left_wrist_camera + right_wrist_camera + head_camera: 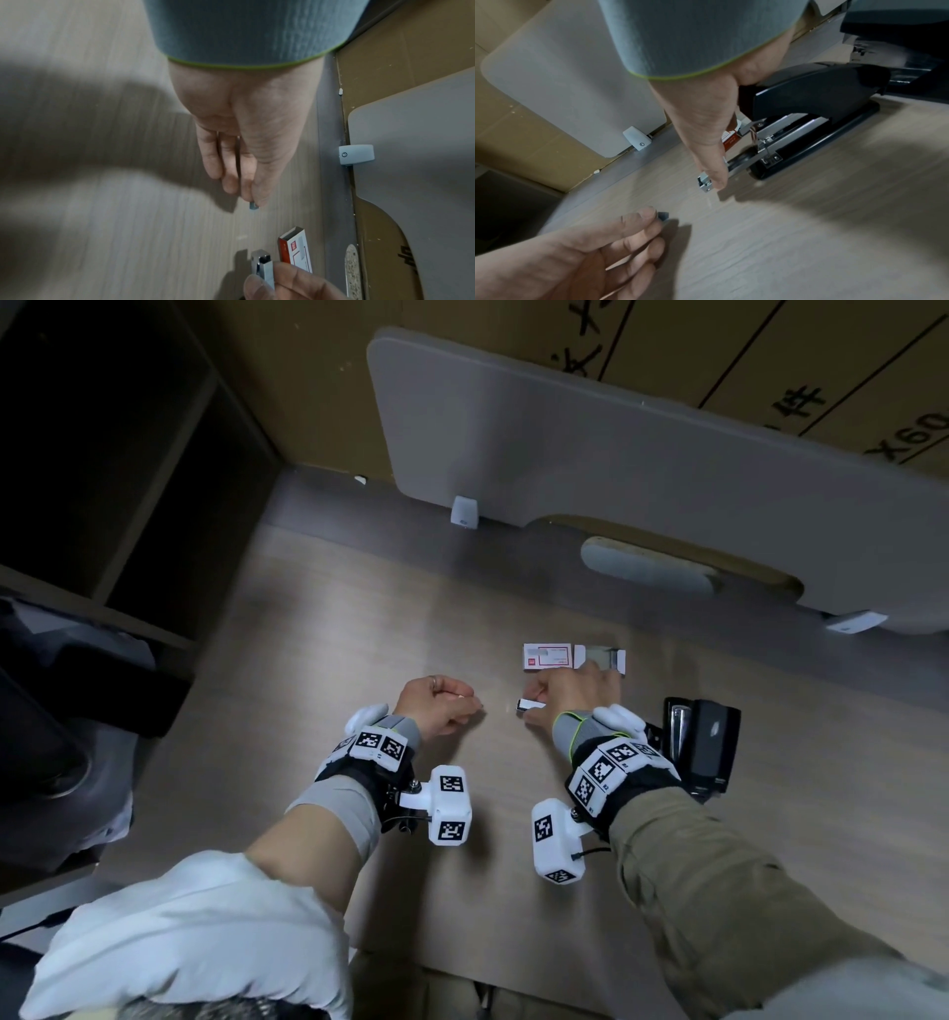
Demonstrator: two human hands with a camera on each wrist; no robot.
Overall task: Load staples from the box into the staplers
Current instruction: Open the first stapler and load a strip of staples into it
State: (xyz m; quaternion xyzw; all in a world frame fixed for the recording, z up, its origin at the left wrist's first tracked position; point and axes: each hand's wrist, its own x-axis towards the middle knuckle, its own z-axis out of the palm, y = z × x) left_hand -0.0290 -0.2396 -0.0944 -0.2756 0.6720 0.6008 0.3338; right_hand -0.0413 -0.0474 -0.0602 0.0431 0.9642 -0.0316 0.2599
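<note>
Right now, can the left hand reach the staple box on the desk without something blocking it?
Probably yes. The staple box lies open on the desk beyond the right hand, with bare desk between it and the left hand. But the left hand's fingers already pinch a small staple strip.

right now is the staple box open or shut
Open: the staple box on the desk has its inner tray slid out to the right, showing in the head view.

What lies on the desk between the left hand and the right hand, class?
Only bare desk: the head view shows an empty gap between the left hand and the right hand, each pinching a small metal piece.
</note>
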